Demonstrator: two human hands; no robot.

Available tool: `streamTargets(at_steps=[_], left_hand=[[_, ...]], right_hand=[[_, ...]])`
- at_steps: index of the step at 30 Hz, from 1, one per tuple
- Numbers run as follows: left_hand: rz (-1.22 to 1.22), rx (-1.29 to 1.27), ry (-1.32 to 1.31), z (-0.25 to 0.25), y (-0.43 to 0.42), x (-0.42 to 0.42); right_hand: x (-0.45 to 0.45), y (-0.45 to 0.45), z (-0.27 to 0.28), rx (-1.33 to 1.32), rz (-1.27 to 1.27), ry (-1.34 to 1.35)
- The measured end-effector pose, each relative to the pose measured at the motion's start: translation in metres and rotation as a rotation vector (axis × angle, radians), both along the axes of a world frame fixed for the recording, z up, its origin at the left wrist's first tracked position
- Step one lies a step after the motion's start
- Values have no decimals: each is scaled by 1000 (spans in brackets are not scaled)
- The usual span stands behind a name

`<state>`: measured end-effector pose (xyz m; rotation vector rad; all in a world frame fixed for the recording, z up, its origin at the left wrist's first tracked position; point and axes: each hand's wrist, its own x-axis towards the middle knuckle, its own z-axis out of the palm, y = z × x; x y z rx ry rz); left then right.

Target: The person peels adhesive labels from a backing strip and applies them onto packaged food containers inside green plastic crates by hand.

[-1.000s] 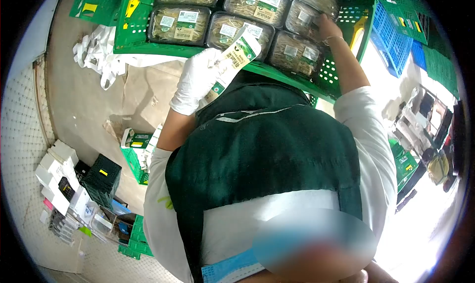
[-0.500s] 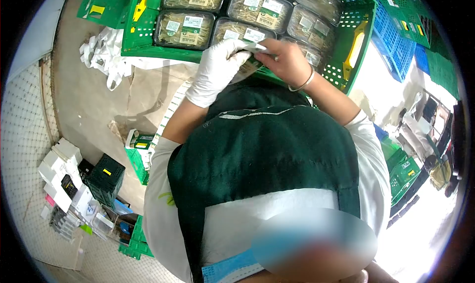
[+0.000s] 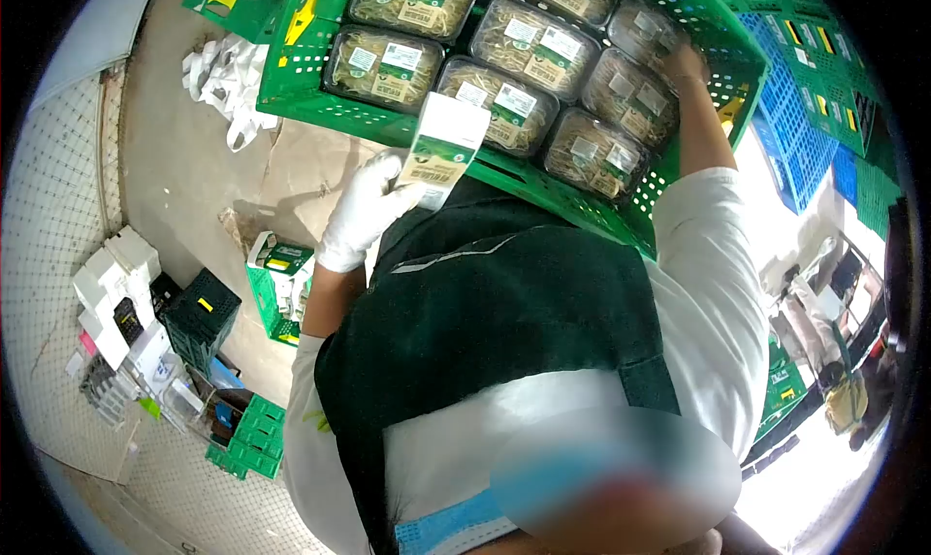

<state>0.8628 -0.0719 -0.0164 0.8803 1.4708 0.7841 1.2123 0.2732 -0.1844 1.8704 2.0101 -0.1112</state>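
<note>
My left hand, in a white glove, is closed on a strip of printed labels with white, green and tan parts. It holds the strip upright in front of the near wall of a green crate. My bare right hand reaches into the crate's right side, over a clear-lidded pack at the back. Its fingers are dim and partly hidden, so their grip does not show. Several similar packs of pale sprout-like strands fill the crate, among them a labelled pack at the near right corner.
White plastic strips lie in a heap on the floor at left. A smaller green crate stands by my left elbow. Dark crates and white boxes are lower left. Blue crates and green ones are stacked at right.
My hands were together over the crate's near edge and have parted. The left has moved down and left with the label strip; the right has reached up and right over a pack.
</note>
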Motion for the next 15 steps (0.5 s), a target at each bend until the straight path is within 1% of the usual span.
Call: streamTargets(at_steps=[1,3,5,6,7,9,10,11,12,13,14,15], left_hand=[[206,-101,-279,12,0,7],[217,-80,-241,6,-4,2],[222,-59,-212,5,-7,-2],[231,-89,-238,8,-6,-3],[241,-121,-265,10,-6,-3],[236,-83,-274,2,-10,-7],[209,1,-220,-6,-15,-12],[183,85,-165,-13,-18,-19],[187,-7,-146,-16,-20,-29],[182,-3,-150,-6,-16,-26],[327,26,-273,14,-9,-19],[477,55,-396,26,-7,-16]], right_hand=[[-1,-11,6,-1,-3,2],[0,-24,15,245,-9,-27],[-2,-31,14,16,-41,-76],[1,-28,8,22,-48,-82],[9,-21,-3,-44,-78,-97],[24,-12,-15,-169,-143,-119],[27,-14,-14,-162,-154,-119],[30,-15,-14,-234,-126,-54],[32,-18,-12,-308,-96,10],[34,-19,-10,-381,-63,73],[14,-53,26,-402,-116,64],[0,-81,35,-407,-94,-43]])
